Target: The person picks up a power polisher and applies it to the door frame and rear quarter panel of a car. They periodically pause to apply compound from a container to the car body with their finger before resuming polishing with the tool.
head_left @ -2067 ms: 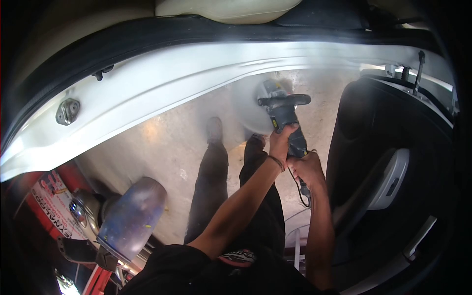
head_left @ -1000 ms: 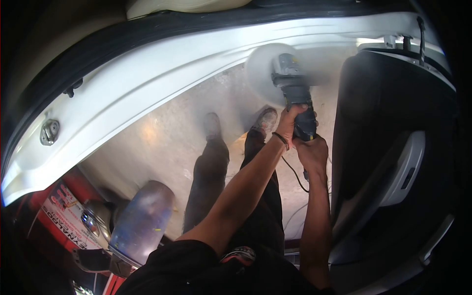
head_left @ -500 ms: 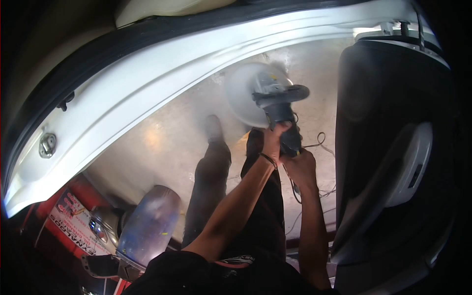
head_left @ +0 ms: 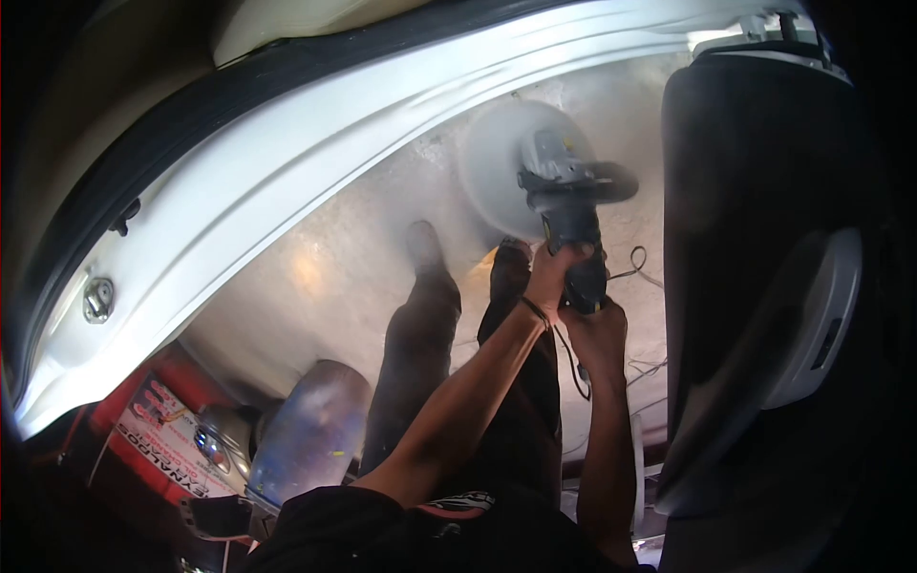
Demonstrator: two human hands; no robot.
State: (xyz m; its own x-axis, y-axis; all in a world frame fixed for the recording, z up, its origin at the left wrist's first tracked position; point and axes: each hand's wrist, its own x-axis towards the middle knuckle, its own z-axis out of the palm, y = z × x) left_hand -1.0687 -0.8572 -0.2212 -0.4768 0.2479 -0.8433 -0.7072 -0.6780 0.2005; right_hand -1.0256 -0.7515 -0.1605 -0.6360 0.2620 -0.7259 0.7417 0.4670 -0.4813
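Note:
A dark rotary polisher point(head_left: 571, 215) with a D-shaped front handle is in both my hands. Its large pale round pad point(head_left: 487, 172) looks smeared, as if spinning, and faces the white car door edge side. My left hand point(head_left: 559, 272) wraps round the middle of the tool's body, with a dark band at the wrist. Behind it, my right hand point(head_left: 597, 334) closes on the rear end of the grip. Neither hand touches the front handle. From the tool's rear, a black power cord point(head_left: 580, 372) hangs down in loops.
A white painted car panel point(head_left: 287, 181) curves across the top and left. To the right stands a dark door panel point(head_left: 755, 239) with a grey handle. My legs stand on the pale floor point(head_left: 315, 286). At lower left are a wheeled item's bluish seat point(head_left: 310, 430) and a red-white printed box point(head_left: 158, 430).
The polisher and both hands have shifted a little to the right. The whole view has also slid slightly right. Both grips stay the same.

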